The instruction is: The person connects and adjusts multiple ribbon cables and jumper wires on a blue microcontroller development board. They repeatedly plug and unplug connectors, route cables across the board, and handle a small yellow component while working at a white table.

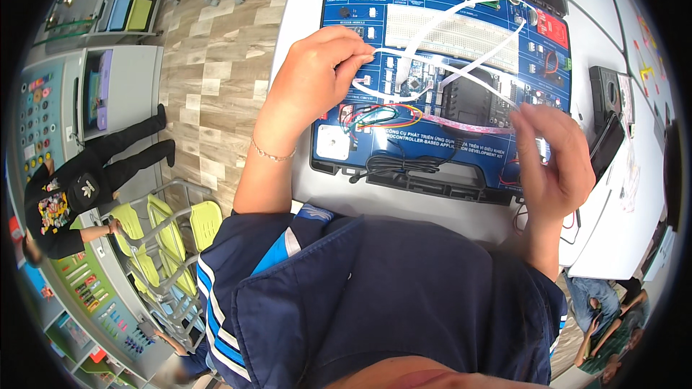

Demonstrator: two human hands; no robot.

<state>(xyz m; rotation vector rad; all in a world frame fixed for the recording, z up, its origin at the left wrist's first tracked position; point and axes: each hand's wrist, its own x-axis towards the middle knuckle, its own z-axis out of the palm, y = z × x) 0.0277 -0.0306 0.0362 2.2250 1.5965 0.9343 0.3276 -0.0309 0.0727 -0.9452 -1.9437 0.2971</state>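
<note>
A long flat white strip loops and crosses itself above a blue electronics trainer board. My left hand pinches it between thumb and fingertips over the board's left side. At the lower right, my right hand has thumb and finger closed around another part of the strip. Beneath the loops lie a white breadboard and small circuit modules. Thin coloured wires and a pinkish-white wire bundle cross the lower part of the board.
The board sits in an open black case on a white table. A coiled black cable rests on its front edge. To the right is a dark multimeter. A person stands at far left near green chairs; others sit lower right.
</note>
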